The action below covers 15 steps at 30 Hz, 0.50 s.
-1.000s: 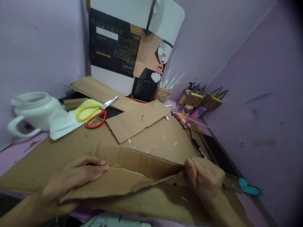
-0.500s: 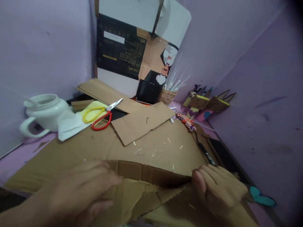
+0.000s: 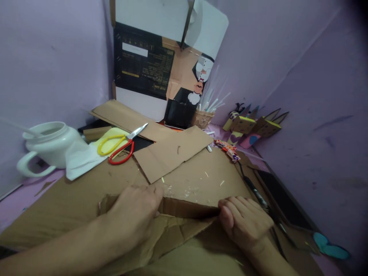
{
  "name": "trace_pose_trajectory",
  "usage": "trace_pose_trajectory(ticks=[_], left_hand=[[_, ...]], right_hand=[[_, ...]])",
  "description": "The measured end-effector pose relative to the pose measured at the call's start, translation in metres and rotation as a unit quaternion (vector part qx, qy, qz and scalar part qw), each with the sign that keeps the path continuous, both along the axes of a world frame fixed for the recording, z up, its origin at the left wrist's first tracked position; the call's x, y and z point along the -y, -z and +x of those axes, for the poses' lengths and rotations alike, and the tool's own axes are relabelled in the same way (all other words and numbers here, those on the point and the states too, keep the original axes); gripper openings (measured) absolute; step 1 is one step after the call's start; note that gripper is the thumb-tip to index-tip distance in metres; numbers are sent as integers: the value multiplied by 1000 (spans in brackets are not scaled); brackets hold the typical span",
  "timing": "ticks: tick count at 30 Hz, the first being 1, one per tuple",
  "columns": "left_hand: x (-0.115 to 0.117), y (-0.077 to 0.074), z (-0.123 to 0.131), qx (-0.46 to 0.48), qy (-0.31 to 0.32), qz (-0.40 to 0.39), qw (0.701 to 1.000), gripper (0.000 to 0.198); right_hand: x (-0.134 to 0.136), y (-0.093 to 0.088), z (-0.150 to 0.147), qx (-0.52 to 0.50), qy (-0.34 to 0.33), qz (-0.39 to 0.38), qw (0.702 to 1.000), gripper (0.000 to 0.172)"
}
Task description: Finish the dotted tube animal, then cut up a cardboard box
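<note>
A bent piece of brown cardboard (image 3: 186, 209) lies in front of me, its far edge folded up into a low wall. My left hand (image 3: 138, 211) is closed over that raised edge, left of its middle. At the right end, my right hand (image 3: 244, 220) grips the same cardboard, the thumb pressed against the curled fingers. Beyond my hands, a flat cardboard strip (image 3: 172, 153) rests on the large cardboard sheet (image 3: 86, 203) that covers the table. Scissors (image 3: 123, 145) with one yellow and one red handle lie to its left, blades slightly apart.
A white teapot-like pot (image 3: 54, 142) stands at the left beside a folded white paper (image 3: 83, 159). An unfolded printed box (image 3: 161, 65) leans at the back. Cardboard animal holders (image 3: 250, 126), a black pen-like tool (image 3: 254, 189) and teal-handled scissors (image 3: 330, 245) are on the right.
My left hand has moved right and forward along the folded edge and now grips it. My right hand has shifted left with the cardboard's right end. The view has shifted slightly.
</note>
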<state>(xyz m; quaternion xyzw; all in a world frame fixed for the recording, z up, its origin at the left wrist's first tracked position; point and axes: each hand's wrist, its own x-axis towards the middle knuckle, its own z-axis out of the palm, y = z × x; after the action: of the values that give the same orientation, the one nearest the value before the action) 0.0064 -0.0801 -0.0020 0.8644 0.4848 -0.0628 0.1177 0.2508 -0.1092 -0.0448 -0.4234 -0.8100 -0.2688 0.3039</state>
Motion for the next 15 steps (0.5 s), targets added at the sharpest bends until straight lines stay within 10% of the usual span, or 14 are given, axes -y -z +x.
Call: trace_pose_trajectory(ticks=[8,15], left_hand=[[11,4,-5,39,-4,30,999,15],[7,3,-4,49,-7,22,999,16]], right_hand=[[9,-13,-21,59,-103,-101,988,58],[6,-20,-55,154,-58,-239,957,17]])
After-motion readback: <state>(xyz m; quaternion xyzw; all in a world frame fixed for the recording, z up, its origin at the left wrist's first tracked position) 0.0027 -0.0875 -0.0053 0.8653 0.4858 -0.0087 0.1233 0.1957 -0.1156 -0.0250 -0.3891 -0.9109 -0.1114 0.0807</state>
